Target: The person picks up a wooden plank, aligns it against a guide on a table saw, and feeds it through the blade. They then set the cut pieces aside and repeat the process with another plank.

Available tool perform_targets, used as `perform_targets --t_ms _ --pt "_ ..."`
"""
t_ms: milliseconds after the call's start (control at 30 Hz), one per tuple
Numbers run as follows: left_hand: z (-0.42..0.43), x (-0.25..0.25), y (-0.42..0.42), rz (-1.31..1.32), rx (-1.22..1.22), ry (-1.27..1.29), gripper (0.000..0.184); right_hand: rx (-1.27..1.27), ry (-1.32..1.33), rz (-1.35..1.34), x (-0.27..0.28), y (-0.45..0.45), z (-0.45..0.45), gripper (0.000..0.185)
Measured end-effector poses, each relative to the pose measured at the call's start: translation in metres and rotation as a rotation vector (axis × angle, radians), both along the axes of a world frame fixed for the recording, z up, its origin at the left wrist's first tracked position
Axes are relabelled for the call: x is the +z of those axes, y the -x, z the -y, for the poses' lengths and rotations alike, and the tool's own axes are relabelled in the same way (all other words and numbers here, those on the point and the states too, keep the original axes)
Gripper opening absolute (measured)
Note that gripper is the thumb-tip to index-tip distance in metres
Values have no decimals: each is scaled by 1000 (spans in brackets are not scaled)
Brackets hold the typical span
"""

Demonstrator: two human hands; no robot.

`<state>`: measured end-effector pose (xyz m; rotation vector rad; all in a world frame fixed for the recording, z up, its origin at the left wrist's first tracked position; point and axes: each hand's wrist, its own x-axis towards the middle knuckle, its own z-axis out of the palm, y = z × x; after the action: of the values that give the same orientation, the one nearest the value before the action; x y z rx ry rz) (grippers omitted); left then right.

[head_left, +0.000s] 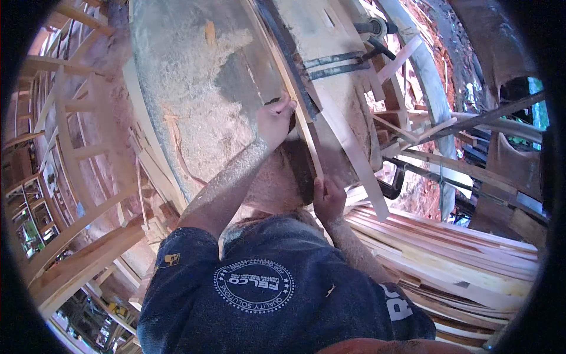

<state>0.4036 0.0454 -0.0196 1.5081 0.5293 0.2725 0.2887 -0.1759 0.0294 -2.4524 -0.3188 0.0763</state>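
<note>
Head view: left hand and right hand both closed on the thin wood strip. Keep it straight along the dark bar, pressure even.

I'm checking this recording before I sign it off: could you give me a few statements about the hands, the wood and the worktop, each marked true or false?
1. The left hand and the right hand are both at the narrow wooden strip. True.
2. The right hand is farther from the body than the left. False: the left is farther out.
3. Sawdust lies on the worktop. True.
4. Both hands wear gloves. False: they are bare.
5. The layered board stack is on the person's left. False: it is on the right.
</note>
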Motion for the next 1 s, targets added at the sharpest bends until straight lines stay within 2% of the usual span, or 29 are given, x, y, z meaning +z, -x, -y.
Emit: perform_targets --t_ms 100,200,300,367,500,667,800,1000 --pt "-3 -2 -1 -75 -45 107 27 -8 -5 -12 0 -2 -1 23" --pt "-1 -5 -6 -7 24 73 27 -14 -21 10 0 -6 -7 22" --pt "-8 -4 -9 -90 -24 122 27 -13 -24 3 -1 -9 -8 21" --pt "-8 -8 -12 -39 1 143 26 -5 -25 15 -1 -12 -11 21" --pt "-15 13 -15 -103 -22 129 25 5 18 -4 -1 -17 -14 21" --pt "-18 -26 -27 -32 6 201 26 15 -11 27 -4 -25 -19 20" --pt "-21 -19 -31 -15 27 143 26 9 -11 18 1 -30 -27 19" --pt "-28 -29 -41 -33 30 212 28 39 -3 74 -8 -38 -30 20"
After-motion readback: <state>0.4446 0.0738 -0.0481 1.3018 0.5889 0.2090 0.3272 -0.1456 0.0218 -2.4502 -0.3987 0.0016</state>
